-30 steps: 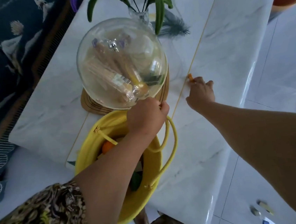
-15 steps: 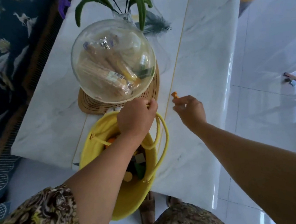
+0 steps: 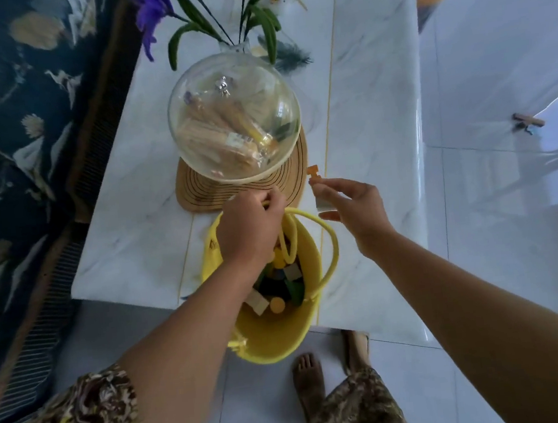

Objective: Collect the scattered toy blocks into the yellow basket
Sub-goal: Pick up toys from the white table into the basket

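Note:
The yellow basket (image 3: 277, 335) hangs at the near edge of the white marble table (image 3: 373, 105), with several coloured toy blocks (image 3: 278, 287) inside it. My left hand (image 3: 250, 226) grips the basket's far rim and a rope handle. My right hand (image 3: 353, 208) hovers just right of the basket's rim and pinches a small orange block (image 3: 313, 174) in its fingertips. A pale grey block-like piece shows under the same fingers.
A glass dome (image 3: 235, 116) on a wooden base (image 3: 200, 192) stands just beyond the basket, with a vase of flowers (image 3: 233, 23) behind it. A patterned dark sofa (image 3: 15, 135) lies left. Small blocks (image 3: 528, 121) lie on the tiled floor at right. My bare feet (image 3: 309, 380) stand below.
My right hand picked the orange block off the table and carried it back toward the basket. The basket has tipped lower over the table edge, showing more blocks.

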`<control>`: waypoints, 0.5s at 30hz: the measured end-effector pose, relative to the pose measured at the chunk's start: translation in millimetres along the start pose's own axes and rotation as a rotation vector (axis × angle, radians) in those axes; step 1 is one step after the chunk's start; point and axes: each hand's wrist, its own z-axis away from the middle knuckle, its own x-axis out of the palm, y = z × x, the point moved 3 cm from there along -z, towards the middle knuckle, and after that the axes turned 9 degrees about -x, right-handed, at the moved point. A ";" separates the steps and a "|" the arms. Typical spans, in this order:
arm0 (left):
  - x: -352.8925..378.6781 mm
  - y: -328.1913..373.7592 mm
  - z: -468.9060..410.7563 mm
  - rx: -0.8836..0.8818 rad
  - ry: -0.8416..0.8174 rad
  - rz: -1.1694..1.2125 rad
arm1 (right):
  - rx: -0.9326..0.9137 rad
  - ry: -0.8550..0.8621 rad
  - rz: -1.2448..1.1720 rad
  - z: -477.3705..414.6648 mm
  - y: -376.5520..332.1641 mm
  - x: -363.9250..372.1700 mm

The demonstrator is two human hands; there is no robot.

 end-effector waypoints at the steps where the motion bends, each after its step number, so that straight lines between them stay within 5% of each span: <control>1: -4.8 -2.5 4.8 0.004 0.005 -0.007 | -0.009 -0.018 -0.028 6.2 -6.7 0.7; 7: -29.9 -10.7 24.1 0.035 0.042 -0.033 | -0.062 -0.170 -0.051 37.0 -35.3 6.4; 15: -38.8 -13.7 42.6 0.058 0.100 -0.038 | -0.067 -0.331 0.320 58.5 -31.6 28.1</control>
